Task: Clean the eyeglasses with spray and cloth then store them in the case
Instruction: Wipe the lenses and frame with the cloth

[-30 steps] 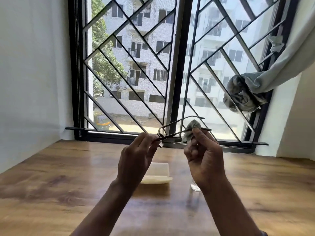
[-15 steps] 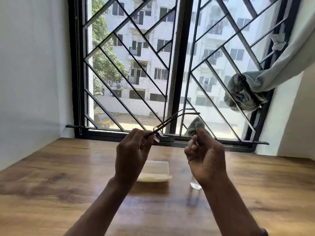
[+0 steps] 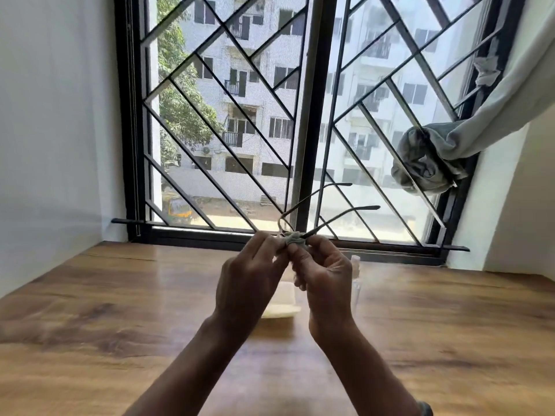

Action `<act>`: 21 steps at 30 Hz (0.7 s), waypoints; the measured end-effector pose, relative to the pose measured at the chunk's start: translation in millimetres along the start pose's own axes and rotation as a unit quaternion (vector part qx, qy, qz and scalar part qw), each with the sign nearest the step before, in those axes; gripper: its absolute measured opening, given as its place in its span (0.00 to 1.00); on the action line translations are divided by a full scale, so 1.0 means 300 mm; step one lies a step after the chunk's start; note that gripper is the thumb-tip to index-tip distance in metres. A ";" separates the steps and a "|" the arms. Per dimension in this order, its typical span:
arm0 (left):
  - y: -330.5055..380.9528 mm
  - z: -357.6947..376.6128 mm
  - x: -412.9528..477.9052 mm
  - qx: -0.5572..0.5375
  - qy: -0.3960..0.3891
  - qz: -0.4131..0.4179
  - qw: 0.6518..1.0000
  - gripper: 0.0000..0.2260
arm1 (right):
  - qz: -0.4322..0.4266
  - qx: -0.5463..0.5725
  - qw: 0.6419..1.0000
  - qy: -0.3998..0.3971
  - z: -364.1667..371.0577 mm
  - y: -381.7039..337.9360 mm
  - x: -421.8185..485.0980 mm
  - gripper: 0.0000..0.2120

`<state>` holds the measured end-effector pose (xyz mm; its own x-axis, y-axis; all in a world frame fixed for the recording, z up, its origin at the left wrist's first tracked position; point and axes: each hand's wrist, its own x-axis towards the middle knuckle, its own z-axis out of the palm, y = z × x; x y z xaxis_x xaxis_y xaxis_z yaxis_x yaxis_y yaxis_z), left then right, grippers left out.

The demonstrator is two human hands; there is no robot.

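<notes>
- Wooden table (image 3: 120, 295) fills the lower half of the head view. Both hands are raised above it, in front of the barred window.
- Half a second ago the hands were apart and the cloth was off the frame. Now they have come together, fingertips almost touching.
- The left hand (image 3: 249, 283) pinches the eyeglasses (image 3: 365, 208) at the front of the frame. The two temples are unfolded and point away toward 2 o'clock.
- The right hand (image 3: 326, 280) has its fingers curled around the grey cloth (image 3: 295, 238), bunched and pressed on the frame front just beside the left fingertips. The lens itself is hidden under the cloth.
- One second ago the cloth was on a temple, so I judge that the wiping has passed from the temple to a lens.
- The pale case (image 3: 282, 307) lies on the table at 6 o'clock from the fingertips, partly hidden by the hands. The clear spray bottle (image 3: 356, 274) stands at 3 o'clock from the right hand.
- My judgement is that the spraying is done and the rubbing is in progress. Folding the temples and storing the glasses are not yet done.
</notes>
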<state>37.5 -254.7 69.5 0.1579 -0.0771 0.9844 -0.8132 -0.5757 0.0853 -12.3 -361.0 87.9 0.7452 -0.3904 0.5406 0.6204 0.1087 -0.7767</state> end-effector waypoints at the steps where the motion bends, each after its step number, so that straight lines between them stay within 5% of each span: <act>1: -0.001 -0.002 0.000 0.009 0.000 0.012 1.000 0.07 | 0.000 0.002 1.000 -0.002 -0.001 0.001 0.000 0.08; 8: -0.001 0.003 -0.003 -0.028 -0.012 0.019 0.999 0.11 | 0.058 0.090 0.993 -0.047 -0.043 -0.006 0.032 0.06; 14: -0.073 -0.013 0.017 -0.082 0.047 -0.164 0.982 0.09 | 0.072 0.052 0.983 -0.160 -0.118 -0.042 0.084 0.04; 18: -0.134 -0.025 0.044 -0.188 0.025 -0.403 0.895 0.15 | 0.083 0.017 0.968 -0.238 -0.151 -0.052 0.098 0.08; 21: -0.146 -0.038 0.058 -0.287 -0.012 -0.493 0.821 0.13 | 0.081 -0.007 0.957 -0.279 -0.155 -0.053 0.098 0.09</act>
<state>69.3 -221.6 84.7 0.9034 0.1757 0.3912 -0.4128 0.1091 0.9043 -11.7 -416.8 101.0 0.8488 0.1801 0.4971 0.4845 0.1118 -0.8676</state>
